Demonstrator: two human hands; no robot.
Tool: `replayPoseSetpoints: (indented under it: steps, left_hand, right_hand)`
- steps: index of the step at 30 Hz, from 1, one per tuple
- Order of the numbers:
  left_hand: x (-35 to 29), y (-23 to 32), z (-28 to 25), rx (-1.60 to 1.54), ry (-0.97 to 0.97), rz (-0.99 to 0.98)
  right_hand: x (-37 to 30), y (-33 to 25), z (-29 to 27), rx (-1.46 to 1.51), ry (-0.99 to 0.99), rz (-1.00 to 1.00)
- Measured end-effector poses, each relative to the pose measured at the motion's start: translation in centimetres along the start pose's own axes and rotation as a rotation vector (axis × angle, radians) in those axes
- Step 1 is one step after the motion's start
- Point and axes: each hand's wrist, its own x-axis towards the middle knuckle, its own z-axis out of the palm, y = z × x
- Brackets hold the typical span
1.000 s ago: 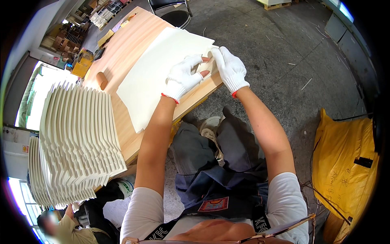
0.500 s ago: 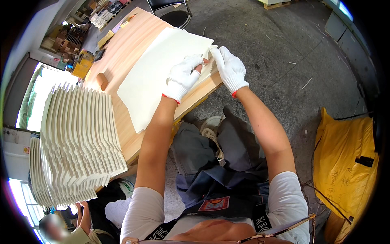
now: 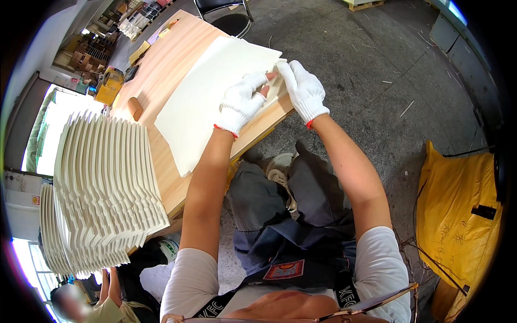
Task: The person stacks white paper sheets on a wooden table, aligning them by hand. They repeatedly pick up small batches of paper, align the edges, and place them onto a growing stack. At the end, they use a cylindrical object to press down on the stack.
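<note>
A stack of large cream-white paper sheets (image 3: 196, 97) lies on the wooden table, its right corner bent up in several layers. My left hand (image 3: 241, 102), in a white knit glove with bare thumb and forefinger tips, rests over the sheets near that corner. Its thumb and forefinger are apart, and the forefinger touches the raised layers. Also gloved, my right hand (image 3: 305, 90) is closed round the outer edge of the corner. Its fingertips are partly hidden behind the paper.
Tall piles of cream folded sheets (image 3: 107, 183) stand at the left of the wooden table (image 3: 161, 59). On it lie a brown curved piece (image 3: 134, 108) and a yellow box (image 3: 110, 86). A black chair (image 3: 232, 24) stands beyond; a yellow-covered bundle (image 3: 458, 215) is right. Another person (image 3: 110, 301) works at lower left.
My left forefinger has straightened slightly away from the thumb, toward the raised paper corner. My right hand has shifted very slightly left. Otherwise the sheets look nearly the same.
</note>
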Motion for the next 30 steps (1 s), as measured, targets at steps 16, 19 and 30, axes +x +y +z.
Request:
replayPoseSetpoints:
  steps: [16, 19, 30]
  left_hand:
    - [-0.3, -0.2, -0.1, 0.057, 0.006, 0.166]
    - [-0.3, 0.7, -0.2, 0.179, 0.000, 0.206]
    - [-1.2, -0.5, 0.3, 0.343, 0.120, 0.327]
  right_hand:
    - [-0.2, -0.4, -0.1, 0.024, -0.009, 0.044]
    - [-0.2, -0.2, -0.8, 0.046, -0.008, 0.021]
    - [0.5, 1.6, -3.4, -0.406, -0.135, -0.292]
